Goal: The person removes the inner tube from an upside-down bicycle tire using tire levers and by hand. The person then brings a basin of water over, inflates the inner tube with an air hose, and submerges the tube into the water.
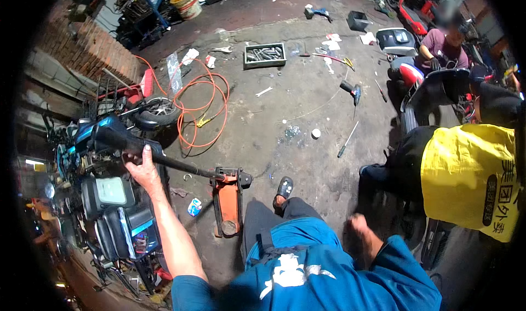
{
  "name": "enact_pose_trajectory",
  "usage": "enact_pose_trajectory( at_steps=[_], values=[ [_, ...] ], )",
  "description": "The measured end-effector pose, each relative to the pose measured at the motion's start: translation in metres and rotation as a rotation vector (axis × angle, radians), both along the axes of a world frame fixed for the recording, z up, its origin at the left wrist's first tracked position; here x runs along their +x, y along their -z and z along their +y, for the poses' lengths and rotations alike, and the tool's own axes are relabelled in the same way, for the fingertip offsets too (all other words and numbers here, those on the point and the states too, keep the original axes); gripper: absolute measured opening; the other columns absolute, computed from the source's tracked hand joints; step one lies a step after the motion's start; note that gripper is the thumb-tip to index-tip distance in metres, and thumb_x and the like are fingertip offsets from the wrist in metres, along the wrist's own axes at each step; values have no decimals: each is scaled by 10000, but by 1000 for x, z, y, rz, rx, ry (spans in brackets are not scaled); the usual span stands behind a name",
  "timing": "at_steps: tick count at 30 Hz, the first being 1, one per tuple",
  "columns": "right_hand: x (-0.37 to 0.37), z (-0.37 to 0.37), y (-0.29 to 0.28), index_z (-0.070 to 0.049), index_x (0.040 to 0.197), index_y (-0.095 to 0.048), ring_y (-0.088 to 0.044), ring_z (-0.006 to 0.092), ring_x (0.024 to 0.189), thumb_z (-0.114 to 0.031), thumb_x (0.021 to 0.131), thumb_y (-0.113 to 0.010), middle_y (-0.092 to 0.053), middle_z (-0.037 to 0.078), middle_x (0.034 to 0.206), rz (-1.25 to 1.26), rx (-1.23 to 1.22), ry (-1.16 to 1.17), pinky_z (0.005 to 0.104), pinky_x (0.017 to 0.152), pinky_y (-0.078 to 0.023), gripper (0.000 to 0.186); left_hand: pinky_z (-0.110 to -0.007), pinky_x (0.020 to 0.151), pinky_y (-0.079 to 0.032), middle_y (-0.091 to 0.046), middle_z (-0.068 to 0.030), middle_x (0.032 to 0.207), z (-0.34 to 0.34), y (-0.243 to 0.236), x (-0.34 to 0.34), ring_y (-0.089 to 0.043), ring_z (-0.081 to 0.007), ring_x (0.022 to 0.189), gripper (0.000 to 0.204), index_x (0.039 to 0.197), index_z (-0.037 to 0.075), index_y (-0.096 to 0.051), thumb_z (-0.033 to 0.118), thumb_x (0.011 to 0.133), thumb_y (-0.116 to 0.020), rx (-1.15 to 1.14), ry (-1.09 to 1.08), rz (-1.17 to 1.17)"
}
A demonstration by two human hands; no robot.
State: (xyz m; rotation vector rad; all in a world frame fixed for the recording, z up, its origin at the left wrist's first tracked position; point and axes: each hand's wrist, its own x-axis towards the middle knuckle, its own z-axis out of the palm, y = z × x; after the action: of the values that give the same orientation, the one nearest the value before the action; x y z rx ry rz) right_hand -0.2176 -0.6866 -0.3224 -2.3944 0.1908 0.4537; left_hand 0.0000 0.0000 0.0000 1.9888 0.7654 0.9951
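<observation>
Orange jack (pixel 229 201), tray (pixel 265 64) of metal pieces (pixel 266 54)

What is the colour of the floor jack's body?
Orange: the floor jack's body shows best in the head view.

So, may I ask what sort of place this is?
Probably a two-wheeler repair workshop: there are scooters on both sides, an orange floor jack and a tray of metal parts.

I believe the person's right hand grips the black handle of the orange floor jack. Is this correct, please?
Not quite: the head view shows that the left hand, not the right, grips the black handle of the orange floor jack.
</observation>
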Motion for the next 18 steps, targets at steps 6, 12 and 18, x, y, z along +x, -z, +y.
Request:
enact_pose_trajectory(
  at_steps=[6, 12, 18],
  values=[
    [201, 68, -85, -39, 832, -588, -498, 106, 560, -206, 823, -598, -566, 9, 668, 155, 322, 384, 265, 495, -398, 168, -296, 695, -454, -591, -33, 781, 34, 17, 45, -543, -135, 689, 128, 848, 10, -609, 73, 769, -689, -348, 30, -34],
    [268, 83, -91, -11, 871, -601, -535, 117, 598, -220, 820, -585, -596, 33, 700, 107, 462, 486, 267, 525, -413, 216, -291, 668, -464, -590, -39, 757, 41, -11, 36, -558, -154, 678, 111, 773, 30, -597, 42, 731, -699, -379, -40, 19],
    [131, -5, 16, -11, 815, -617, -552, 155, 567, -199, 795, -589, -611, 81, 672, 238, 57, 511, 311, 512, -437, 191, -336, 647, -484, -627, -77, 850, 148, 10, 17, -581, -177, 699, 288, 891, -53, -647, 128, 693, -751, -338, -234, 45]
  ],
)
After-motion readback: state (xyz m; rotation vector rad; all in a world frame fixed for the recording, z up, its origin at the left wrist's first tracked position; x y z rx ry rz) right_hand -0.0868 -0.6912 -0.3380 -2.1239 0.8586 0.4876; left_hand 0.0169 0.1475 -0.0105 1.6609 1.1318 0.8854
